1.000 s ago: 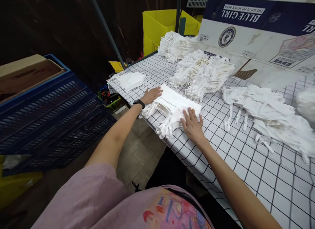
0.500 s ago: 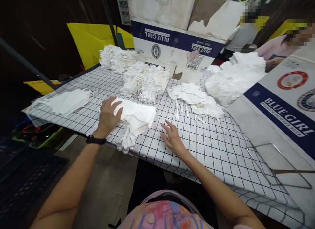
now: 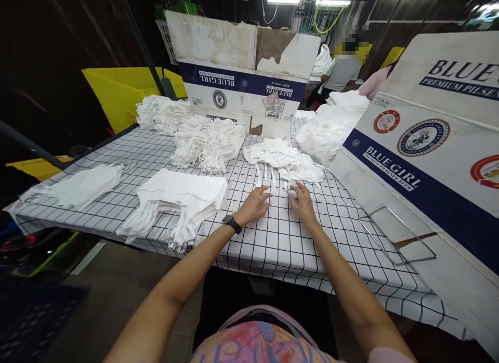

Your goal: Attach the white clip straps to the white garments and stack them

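My left hand (image 3: 255, 204), with a black watch on its wrist, hovers over the checked tablecloth (image 3: 280, 238) with fingers loosely apart, holding nothing. My right hand (image 3: 301, 201) lies just right of it, fingers stretched forward, fingertips close to the dangling straps of a loose heap of white cloth pieces (image 3: 283, 159). A flat, neat stack of white cloth pieces with straps (image 3: 183, 194) rests to the left of my left hand, apart from it.
More white piles lie behind: one (image 3: 210, 140) mid-table, one (image 3: 159, 113) far left, a mound (image 3: 331, 131) at right, a thin stack (image 3: 76, 186) at the left edge. Blue Girl cartons stand behind (image 3: 237, 87) and on the right (image 3: 424, 150). People stand far back.
My left hand let go of the neat stack and moved right to the middle. My right hand moved forward toward the loose heap. The view swung right.
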The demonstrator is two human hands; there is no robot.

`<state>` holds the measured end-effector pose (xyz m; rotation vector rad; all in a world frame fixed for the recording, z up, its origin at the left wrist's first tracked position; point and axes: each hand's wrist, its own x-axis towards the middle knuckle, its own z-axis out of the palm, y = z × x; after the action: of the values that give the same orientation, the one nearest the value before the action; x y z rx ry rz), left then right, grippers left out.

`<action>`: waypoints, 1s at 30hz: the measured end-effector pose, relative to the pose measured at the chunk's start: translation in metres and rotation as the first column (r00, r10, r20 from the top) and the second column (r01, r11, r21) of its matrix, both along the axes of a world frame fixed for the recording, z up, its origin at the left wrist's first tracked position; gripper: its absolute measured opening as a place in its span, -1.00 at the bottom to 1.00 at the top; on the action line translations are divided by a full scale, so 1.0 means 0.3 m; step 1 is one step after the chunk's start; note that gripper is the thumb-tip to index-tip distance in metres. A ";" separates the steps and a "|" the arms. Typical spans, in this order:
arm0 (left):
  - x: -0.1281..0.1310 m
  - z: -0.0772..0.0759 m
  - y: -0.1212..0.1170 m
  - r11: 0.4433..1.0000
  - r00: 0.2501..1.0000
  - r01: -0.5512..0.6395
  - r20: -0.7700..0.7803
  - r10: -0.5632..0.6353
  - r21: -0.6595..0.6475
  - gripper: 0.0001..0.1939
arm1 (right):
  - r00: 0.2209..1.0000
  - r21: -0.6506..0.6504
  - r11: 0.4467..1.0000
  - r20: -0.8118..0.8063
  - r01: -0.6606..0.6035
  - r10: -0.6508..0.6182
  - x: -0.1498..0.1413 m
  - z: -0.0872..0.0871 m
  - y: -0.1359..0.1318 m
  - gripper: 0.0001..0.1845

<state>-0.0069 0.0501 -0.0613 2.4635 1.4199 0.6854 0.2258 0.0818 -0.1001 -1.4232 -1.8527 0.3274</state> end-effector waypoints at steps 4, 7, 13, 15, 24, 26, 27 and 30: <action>0.145 0.035 0.132 0.999 0.991 0.036 -0.125 -0.038 -0.014 -0.61 | 0.999 0.019 0.999 -0.032 0.042 -0.041 0.026 -0.040 0.041 -0.54; 0.223 0.042 0.232 0.999 0.983 0.021 -0.182 -0.025 -0.026 -0.54 | 0.997 0.033 0.998 -0.048 0.058 -0.056 0.037 -0.071 0.048 -0.55; 0.315 0.036 0.364 0.998 0.970 -0.052 -0.239 0.043 -0.031 -0.55 | 0.993 0.088 0.992 -0.074 0.094 -0.088 0.049 -0.097 0.081 -0.58; 0.325 0.043 0.386 0.997 0.972 -0.078 -0.223 0.071 -0.020 -0.69 | 0.991 0.111 0.988 -0.084 0.111 -0.102 0.050 -0.098 0.091 -0.58; 0.285 0.075 0.266 0.996 0.987 -0.074 0.148 0.066 0.044 -0.80 | 0.986 0.128 0.986 -0.136 0.110 -0.092 0.041 -0.097 0.098 -0.49; 0.273 0.074 0.180 0.998 0.969 -0.041 0.244 0.029 0.044 -0.83 | 0.988 0.123 0.989 -0.141 0.080 -0.063 0.033 -0.091 0.092 -0.46; 0.268 0.073 0.136 0.999 0.959 -0.028 0.284 0.014 0.045 -0.84 | 0.989 0.122 0.991 -0.141 0.061 -0.043 0.030 -0.086 0.089 -0.47; 0.248 0.072 0.018 0.999 0.881 -0.028 0.473 0.014 0.024 -0.81 | 0.990 0.127 0.992 -0.142 0.003 0.015 0.023 -0.072 0.079 -0.58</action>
<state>0.0676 0.0556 -0.0398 2.0922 1.2447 1.2211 0.2327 0.1054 -0.1217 -1.2750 -1.7307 0.3007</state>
